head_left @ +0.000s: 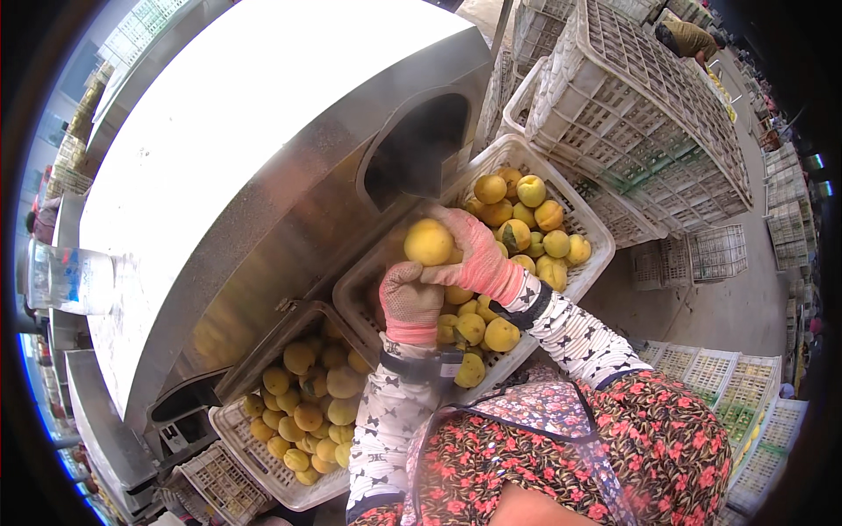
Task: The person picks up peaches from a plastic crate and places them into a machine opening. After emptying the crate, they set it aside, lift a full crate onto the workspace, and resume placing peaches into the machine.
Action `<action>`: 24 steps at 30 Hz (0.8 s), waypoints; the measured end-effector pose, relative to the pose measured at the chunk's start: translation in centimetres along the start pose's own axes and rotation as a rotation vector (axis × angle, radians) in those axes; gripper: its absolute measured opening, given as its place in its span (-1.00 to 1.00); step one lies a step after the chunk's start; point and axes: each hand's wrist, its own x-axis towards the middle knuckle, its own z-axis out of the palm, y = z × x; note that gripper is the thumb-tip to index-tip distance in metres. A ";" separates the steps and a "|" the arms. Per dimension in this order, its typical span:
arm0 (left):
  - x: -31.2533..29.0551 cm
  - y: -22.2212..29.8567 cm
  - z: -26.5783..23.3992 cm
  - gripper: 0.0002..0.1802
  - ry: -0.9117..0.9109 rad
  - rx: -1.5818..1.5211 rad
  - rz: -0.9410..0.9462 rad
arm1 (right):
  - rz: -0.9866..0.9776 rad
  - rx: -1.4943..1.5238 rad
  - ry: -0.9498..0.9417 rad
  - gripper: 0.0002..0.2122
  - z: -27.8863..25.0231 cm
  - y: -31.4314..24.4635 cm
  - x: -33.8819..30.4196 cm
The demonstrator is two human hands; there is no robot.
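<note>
My right hand [481, 256], in a pink and white glove, is closed around a yellow peach [429, 242] above a white plastic crate [598, 230]. Just below that peach is my left hand [412, 302], gloved alike, its fingers curled in and close to the right thumb. Whether anything sits inside the left fingers is hidden. Several yellow peaches [502, 335] lie in the crate under and beyond my hands, some with greenish or dark patches. Part of the crate is covered by my arms.
A large metal machine [263, 210] with a dark opening [417, 149] stands at the left, close to my hands. A second peach-filled crate [230, 437] is at lower left. Stacked crates [640, 114] rise at upper right; more crates [710, 377] stand at right. A person [688, 39] bends over far off.
</note>
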 end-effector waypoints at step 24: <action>-3.7 -7.1 2.2 -0.27 -0.879 1.695 -0.405 | 0.517 -1.031 -0.409 -0.44 -7.9 17.2 4.7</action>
